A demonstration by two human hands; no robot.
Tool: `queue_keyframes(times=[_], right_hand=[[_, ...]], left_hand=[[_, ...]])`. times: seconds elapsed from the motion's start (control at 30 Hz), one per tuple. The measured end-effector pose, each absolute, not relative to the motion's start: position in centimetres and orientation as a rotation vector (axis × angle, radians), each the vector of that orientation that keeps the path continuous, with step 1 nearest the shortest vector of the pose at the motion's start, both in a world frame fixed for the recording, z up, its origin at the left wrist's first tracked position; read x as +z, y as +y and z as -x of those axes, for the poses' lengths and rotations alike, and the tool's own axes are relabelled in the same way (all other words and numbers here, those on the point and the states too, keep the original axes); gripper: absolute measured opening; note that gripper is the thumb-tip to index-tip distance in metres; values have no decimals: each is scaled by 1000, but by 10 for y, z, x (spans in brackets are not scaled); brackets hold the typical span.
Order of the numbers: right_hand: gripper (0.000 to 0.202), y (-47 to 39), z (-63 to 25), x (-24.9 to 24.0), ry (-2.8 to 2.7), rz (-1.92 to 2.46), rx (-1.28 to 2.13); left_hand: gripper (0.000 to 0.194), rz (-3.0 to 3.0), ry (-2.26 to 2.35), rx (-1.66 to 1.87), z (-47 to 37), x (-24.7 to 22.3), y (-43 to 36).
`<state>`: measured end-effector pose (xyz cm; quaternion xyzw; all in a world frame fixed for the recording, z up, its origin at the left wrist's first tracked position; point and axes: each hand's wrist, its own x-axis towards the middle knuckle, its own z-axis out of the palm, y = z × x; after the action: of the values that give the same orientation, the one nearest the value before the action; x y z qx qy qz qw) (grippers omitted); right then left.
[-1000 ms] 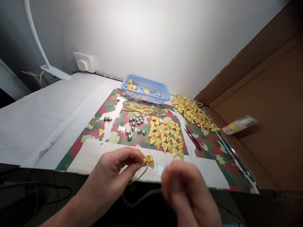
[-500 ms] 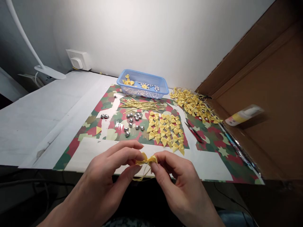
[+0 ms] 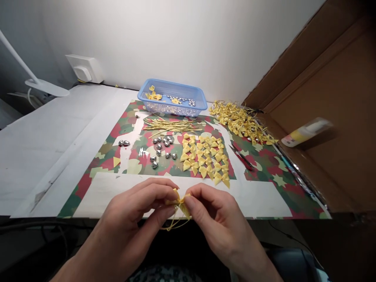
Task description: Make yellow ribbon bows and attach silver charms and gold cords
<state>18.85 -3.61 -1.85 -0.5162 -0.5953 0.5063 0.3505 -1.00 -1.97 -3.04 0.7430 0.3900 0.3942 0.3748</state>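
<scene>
Between my hands, over the table's front edge, is a yellow bow point(image 3: 182, 206) with thin yellow cord hanging below it. My left hand point(image 3: 141, 215) pinches the bow's left side between thumb and fingers. On its right side, my right hand point(image 3: 219, 219) grips it with thumb and forefinger. Beyond the hands, rows of yellow bows point(image 3: 205, 158) lie on the camouflage-patterned sheet. Silver bells point(image 3: 159, 147) are scattered left of those rows, and a bundle of gold-yellow cords point(image 3: 172, 125) lies behind the bells.
A blue basket point(image 3: 173, 85) holding bells and bows stands at the back. Right of it is a pile of corded bows point(image 3: 239, 119). Scissors point(image 3: 242, 157) lie on the right, near a bottle point(image 3: 305, 133) by the cardboard. A lamp base point(image 3: 48, 87) is at the left.
The bow has turned between my fingers, and its right loop now points downward. The cord hangs slightly lower. The camera view has shifted a little.
</scene>
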Motion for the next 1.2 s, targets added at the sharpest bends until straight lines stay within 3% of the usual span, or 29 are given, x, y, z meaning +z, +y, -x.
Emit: queue_keyframes(times=[0.3, 0.73, 1.0, 1.2], right_hand=[[34, -33, -184, -18, -1431, 1261, 1451], [39, -34, -182, -27, -1294, 1216, 1560], [37, -36, -186, -27, -1454, 1221, 1467], [31, -37, -186, -28, -1634, 1258, 1329]], left_hand=[[30, -1854, 975, 950, 17, -29, -17], [17, -1971, 1050, 882, 19, -29, -15], [16, -1891, 1069, 865, 15, -26, -16], [15, -1704, 1017, 653, 18, -22, -10]])
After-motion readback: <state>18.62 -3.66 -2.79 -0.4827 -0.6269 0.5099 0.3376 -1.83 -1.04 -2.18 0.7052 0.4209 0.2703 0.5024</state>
